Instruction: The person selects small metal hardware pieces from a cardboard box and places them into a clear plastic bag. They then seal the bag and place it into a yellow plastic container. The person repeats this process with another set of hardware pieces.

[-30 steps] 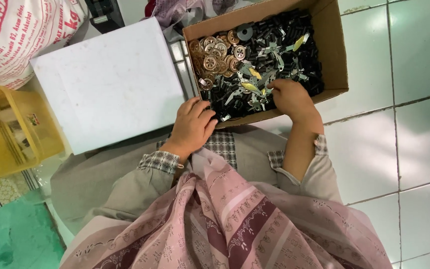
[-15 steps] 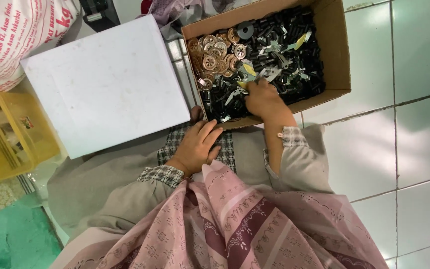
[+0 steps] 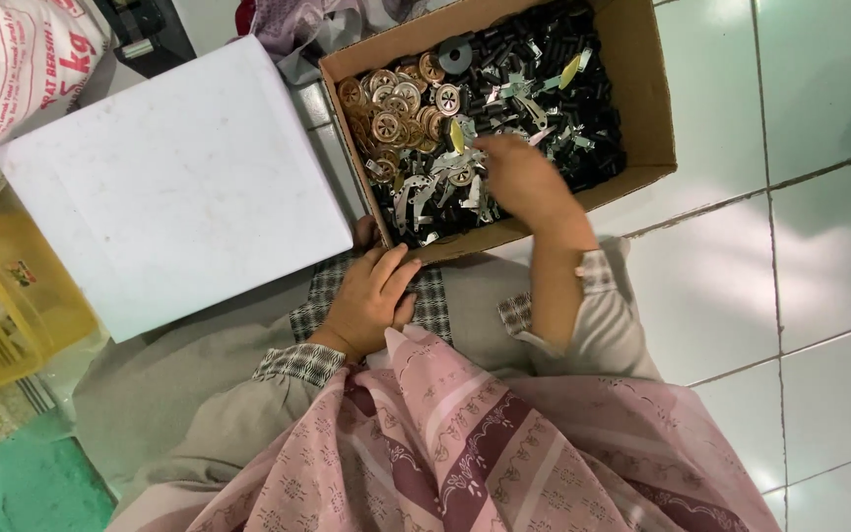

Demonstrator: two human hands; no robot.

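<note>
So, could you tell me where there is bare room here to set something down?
The flat white lid left of the cardboard box is bare on top. The floor tiles right of the box are bare too. Inside the box it is crowded with small metal parts, and the right hand reaches in there. The left hand rests on the lap.

beside you lies a white square board [image 3: 174, 187], and a yellow plastic crate [image 3: 2, 305] stands at its far side. a printed white sack [image 3: 12, 69] leans above it. you sit on white floor tiles [image 3: 819, 197].
</note>
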